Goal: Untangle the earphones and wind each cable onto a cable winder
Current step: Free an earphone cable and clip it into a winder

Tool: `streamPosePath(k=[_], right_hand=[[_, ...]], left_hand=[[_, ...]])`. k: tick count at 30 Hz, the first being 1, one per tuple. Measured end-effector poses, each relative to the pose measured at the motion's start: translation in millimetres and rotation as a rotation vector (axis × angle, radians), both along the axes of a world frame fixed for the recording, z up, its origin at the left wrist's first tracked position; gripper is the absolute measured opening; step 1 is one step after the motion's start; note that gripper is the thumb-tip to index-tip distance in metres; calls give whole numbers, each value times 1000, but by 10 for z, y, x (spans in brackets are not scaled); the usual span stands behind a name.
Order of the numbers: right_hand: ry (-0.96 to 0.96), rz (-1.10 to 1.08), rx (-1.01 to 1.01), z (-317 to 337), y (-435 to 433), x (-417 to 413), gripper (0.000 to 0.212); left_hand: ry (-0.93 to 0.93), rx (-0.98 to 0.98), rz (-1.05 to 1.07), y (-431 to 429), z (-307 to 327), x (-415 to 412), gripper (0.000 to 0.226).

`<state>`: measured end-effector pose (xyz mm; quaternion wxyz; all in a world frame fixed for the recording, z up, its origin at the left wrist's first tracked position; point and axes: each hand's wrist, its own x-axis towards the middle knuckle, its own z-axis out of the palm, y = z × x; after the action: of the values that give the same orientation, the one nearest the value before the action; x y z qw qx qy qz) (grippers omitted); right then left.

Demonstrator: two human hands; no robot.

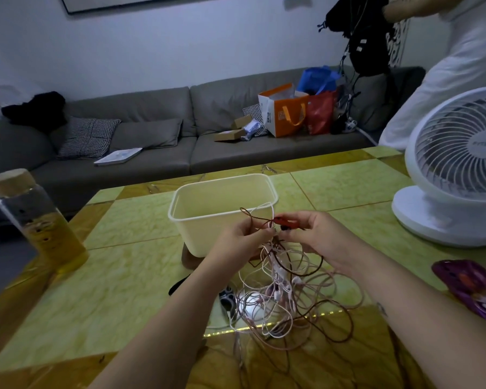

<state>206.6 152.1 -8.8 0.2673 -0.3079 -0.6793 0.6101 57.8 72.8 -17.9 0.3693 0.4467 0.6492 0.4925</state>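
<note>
Left hand (243,238), right hand (319,234) pinch earphones (281,293); fan (455,169) logo seemingly illegible.

Green-and-gold tiled table (118,265) carries a cream plastic tub (222,182) at centre, a clear bottle (40,228) with wooden lid and amber liquid at the left edge, a white desk fan (455,175) at right, and a purple printed item (472,287) near the right edge. Behind it, a grey sofa (152,127) holds a houndstooth cushion (87,137), a black garment (34,108), cardboard boxes (230,134), and an orange-and-white bag (285,113), red bag (320,115) and blue bag (317,78) bunched together toward its right end. A person in white clothing (446,80) stands at upper right beside a hanging black bag (368,46).
</note>
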Motion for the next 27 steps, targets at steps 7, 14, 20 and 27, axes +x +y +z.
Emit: streamPosePath(k=[7,14,20,27], right_hand=[[140,41,-246,66,-15,6,29],[75,-78,-177,32,-31,-63,20],[105,-101,-174,36,-42,-115,21],[27,-54,-231,-120,22,-148,20]], left_hand=[[-165,26,-27,6,1,-15,12],[-129,-41,-68,-6,0,-10,4],[-275,-47,-41,-7,-85,-34,7],[-310,-33,30,-40,-144,-28,9]])
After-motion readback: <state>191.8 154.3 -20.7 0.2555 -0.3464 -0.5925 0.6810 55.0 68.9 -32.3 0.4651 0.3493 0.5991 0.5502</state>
